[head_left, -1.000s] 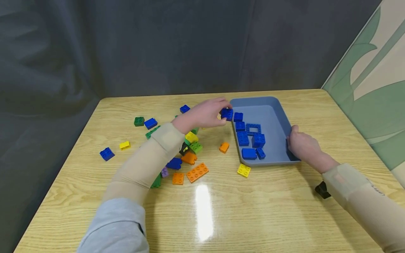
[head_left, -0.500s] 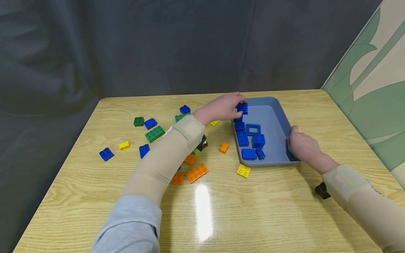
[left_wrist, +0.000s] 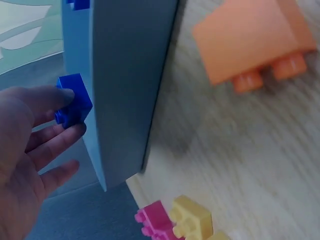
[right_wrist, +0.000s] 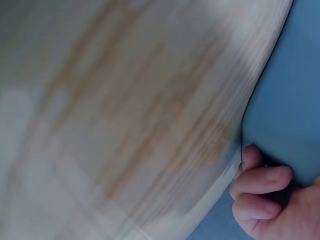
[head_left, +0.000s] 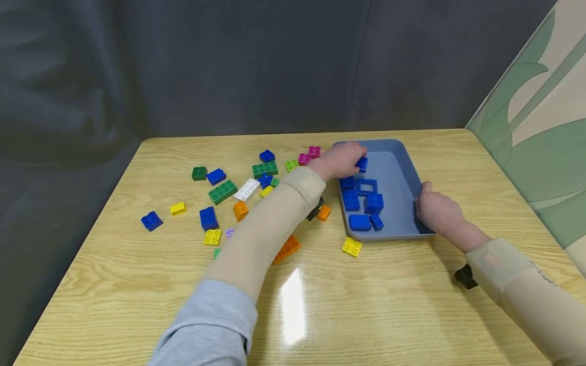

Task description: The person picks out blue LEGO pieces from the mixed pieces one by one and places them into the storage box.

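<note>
Sorting of toy bricks at a tabletop, seen from head and wrists. The left hand [head_left: 343, 158] pinches a small blue brick [head_left: 362, 164] by its sides between thumb and fingertips, over the far left part of a shallow blue-grey tray [head_left: 394, 185]; the lower fingers stand loosely apart from it, as the left wrist view shows. Whether the brick touches the tray floor or a neighbouring piece cannot be told, since the hand covers its underside. The right hand [head_left: 441, 211] has its fingers curled about the tray's wall near the right-hand near corner. The brick appears to be moulded plastic and may be judged light, rigid and hard to damage; its smooth flat sides could slip under a slanting pinch, so opposed side faces offer the best hold, with the studs left free. The tray, likewise apparently stiff plastic and probably light, would slide readily on the table [head_left: 366, 305], and its raised wall is the natural place to steady it. Other pieces in the tray, among them a blue openwork frame [head_left: 367, 187] and a blue block [head_left: 374, 203], probably share this stiffness, though the frame's thin bars suggest gripping across the outer edges.
</note>
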`<control>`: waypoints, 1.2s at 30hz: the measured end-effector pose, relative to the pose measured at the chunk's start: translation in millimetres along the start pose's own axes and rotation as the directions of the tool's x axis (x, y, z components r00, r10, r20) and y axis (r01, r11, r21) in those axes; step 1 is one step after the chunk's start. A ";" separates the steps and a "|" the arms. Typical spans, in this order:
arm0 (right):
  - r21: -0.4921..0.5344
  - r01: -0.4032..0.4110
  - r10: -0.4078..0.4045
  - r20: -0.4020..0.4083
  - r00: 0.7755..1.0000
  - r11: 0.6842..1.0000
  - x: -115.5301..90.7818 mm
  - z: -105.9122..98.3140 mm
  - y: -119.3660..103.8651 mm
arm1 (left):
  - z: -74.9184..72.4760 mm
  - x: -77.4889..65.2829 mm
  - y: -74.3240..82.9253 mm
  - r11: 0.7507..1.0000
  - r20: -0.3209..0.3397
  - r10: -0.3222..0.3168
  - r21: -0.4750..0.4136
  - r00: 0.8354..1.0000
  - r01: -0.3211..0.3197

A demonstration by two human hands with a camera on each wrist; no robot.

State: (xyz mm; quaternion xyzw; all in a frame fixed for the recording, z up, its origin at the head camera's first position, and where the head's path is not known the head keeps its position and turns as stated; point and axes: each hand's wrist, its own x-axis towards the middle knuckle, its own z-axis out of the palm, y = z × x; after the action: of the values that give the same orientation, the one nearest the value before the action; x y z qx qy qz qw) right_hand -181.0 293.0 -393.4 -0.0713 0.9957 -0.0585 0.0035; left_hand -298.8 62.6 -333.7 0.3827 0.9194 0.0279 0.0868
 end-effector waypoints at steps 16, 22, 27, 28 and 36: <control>-0.004 -0.037 0.037 0.056 0.998 0.999 -4.9 -4.9 -1.5 | 18.1 12.5 7.5 0.993 -0.011 -0.105 0.049 0.994 0.105; -0.009 -0.029 0.030 0.046 0.998 1.000 -4.0 -3.9 -4.7 | 22.9 11.7 4.9 0.992 -0.007 -0.110 0.054 0.994 0.110; -0.008 -0.024 0.024 0.054 0.998 1.000 -3.2 -5.0 -5.6 | 22.3 12.1 4.5 0.990 0.012 -0.111 0.091 0.994 0.109; -0.006 -0.023 0.023 0.055 0.998 1.000 -3.1 -5.2 -5.7 | 21.9 12.0 4.5 0.989 0.016 -0.107 0.101 0.994 0.105; 0.000 -0.032 0.032 0.082 0.996 0.999 -2.7 -6.0 -4.1 | 10.6 9.4 9.4 0.990 0.012 -0.038 0.135 0.999 0.036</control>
State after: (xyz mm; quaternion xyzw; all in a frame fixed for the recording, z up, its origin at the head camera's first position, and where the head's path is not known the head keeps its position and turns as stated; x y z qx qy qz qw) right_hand -177.9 290.0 -387.0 -0.0577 0.9957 -0.0560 0.0453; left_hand -296.8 75.7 -344.4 0.3706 0.9255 -0.0387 0.0680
